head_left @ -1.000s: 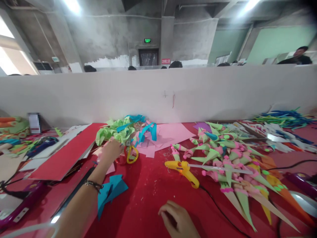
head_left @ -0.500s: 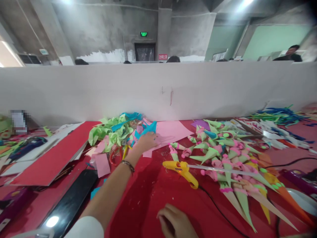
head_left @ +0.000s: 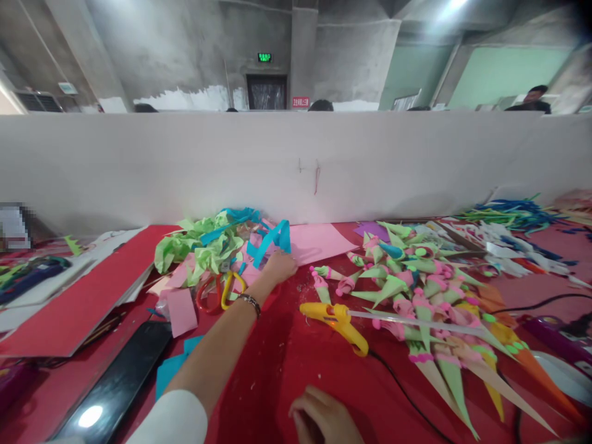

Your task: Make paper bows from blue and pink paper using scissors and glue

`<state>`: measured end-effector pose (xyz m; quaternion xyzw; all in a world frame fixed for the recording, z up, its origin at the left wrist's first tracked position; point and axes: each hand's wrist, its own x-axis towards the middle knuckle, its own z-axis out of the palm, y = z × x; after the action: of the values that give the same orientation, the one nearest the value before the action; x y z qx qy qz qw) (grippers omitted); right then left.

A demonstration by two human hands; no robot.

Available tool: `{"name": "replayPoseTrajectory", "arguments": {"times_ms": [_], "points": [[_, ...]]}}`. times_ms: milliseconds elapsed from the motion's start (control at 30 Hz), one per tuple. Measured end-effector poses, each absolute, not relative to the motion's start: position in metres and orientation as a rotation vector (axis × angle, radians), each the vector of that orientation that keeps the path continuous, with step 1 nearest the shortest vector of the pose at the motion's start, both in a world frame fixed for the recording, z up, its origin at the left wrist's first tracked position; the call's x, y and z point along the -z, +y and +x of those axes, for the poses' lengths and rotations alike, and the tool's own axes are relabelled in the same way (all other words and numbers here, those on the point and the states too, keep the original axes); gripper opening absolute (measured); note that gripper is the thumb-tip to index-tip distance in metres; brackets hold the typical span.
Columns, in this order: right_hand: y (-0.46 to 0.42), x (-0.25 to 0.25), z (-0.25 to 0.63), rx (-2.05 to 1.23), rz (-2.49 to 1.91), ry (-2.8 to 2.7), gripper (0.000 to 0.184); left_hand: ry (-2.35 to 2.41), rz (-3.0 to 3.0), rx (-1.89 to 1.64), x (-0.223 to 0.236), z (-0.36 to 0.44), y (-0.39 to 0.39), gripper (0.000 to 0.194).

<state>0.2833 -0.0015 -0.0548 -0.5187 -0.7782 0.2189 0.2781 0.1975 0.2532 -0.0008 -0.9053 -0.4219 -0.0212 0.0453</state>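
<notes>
My left hand (head_left: pixel 280 266) reaches to the far middle of the red table, fingers bent and close together. A looped blue paper strip (head_left: pixel 264 251) rises against its far side and seems gripped, though the fingertips are hidden. Under and beyond it lies a pink paper sheet (head_left: pixel 324 242). My right hand (head_left: pixel 326 418) rests low at the near edge, its fingers curled inward; whatever is inside them, if anything, is out of sight. Between the hands and to the right, a yellow glue gun (head_left: pixel 340 320) lies on its side with a long clear glue stick (head_left: pixel 393 317) in it.
Many small paper cones (head_left: pixel 423 296) spread across the right. Crumpled green paper (head_left: pixel 198 246), scissors (head_left: pixel 234 290) with red and yellow handles, and a black phone (head_left: pixel 120 376) are at left. A red board (head_left: pixel 87 290) lies beyond. A white partition (head_left: pixel 208 166) closes the back.
My left hand has moved slightly right and nearer. The blue strip beside it now stands up in an open loop. My right hand stays curled in nearly the same place; the view has shifted slightly.
</notes>
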Motion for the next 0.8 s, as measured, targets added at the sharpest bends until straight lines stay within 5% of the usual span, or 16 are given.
{"name": "replayPoseTrajectory", "arguments": {"times_ms": [400, 533, 800], "points": [[-0.001, 0.052, 0.282, -0.604, -1.385, -2.072, 0.018, -1.541, -2.571, 0.018, -0.01, 0.194, 0.251, 0.029], [-0.001, 0.049, 0.282, -0.617, -1.372, -2.065, 0.018, -1.539, -2.545, 0.153, -0.02, 0.197, 0.245, 0.02], [0.0, 0.046, 0.284, -0.642, -1.303, -2.014, 0.019, -1.607, -2.353, 0.472, -0.06, 0.195, 0.249, 0.034]]}}
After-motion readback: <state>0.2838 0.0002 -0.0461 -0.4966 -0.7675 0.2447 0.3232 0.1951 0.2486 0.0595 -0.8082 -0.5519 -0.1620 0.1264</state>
